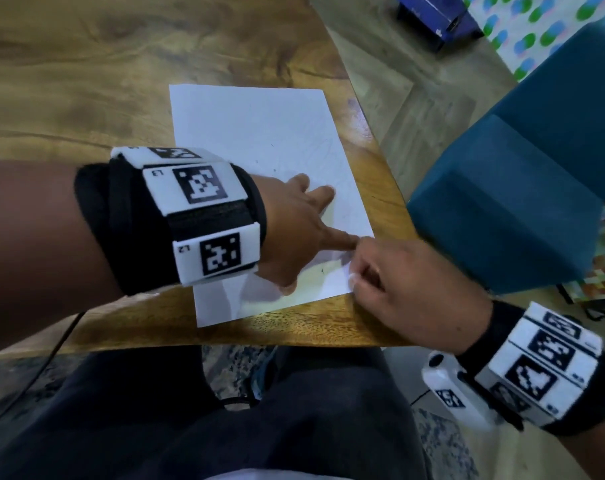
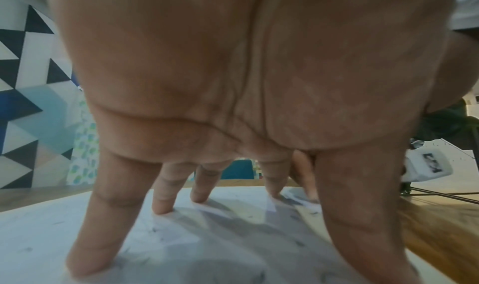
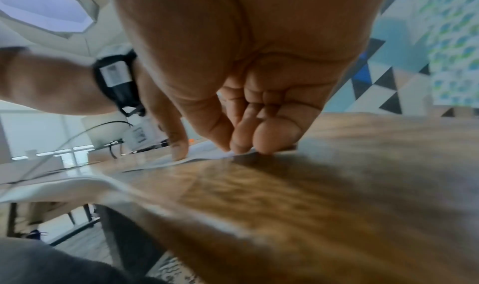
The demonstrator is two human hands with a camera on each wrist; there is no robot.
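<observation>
A white sheet of paper [image 1: 259, 133] with faint marks lies on the wooden table [image 1: 86, 81], near its front right corner. My left hand [image 1: 314, 230] rests on the sheet's near half with straight, spread fingers; in the left wrist view its fingertips [image 2: 160, 208] press the paper [image 2: 39, 237] flat. My right hand [image 1: 353, 275] is at the sheet's near right corner with curled fingers. In the right wrist view its bunched fingertips [image 3: 241, 145] pinch the paper's edge [image 3: 202, 159], which lifts slightly off the table [image 3: 337, 186].
A teal upholstered seat [image 1: 536, 168] stands close to the table's right edge. A dark blue box [image 1: 436, 19] sits on the floor beyond. A black cable [image 1: 62, 341] hangs over the table's front edge at the left. My lap is below that edge.
</observation>
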